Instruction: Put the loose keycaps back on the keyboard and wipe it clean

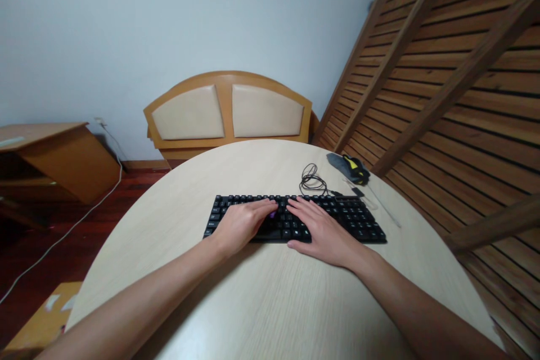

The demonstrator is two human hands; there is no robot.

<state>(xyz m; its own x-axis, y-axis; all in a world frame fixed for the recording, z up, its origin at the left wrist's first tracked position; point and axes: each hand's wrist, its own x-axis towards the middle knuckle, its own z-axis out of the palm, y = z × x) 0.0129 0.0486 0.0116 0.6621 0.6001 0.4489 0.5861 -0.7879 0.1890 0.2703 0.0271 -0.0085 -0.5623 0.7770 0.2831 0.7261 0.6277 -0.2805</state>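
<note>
Two bare hands at frame centre, both over one long black rectangular plastic keyboard (282, 226), lying on a pale wood-grain round table (295, 306). Long axis left to right across the frame, directly below both hands, so neither nearer; uncovered keys at both ends. Left hand (241, 226) left of keyboard centre, fingers together and bent over the keys, small purple patch (273, 214) just under the fingertips (can't tell if gripped or merely lying there). Right hand (323, 233) right of centre, relaxed, fingers spread over the keys, thumb at the near edge, nothing grasped. Beyond the far edge, up and right of centre: thin black coiled cable (312, 179). Farther right: grey, black and yellow bundle (352, 169), slim pale rod (383, 206) slanting toward lower right, both closer to the right hand.
</note>
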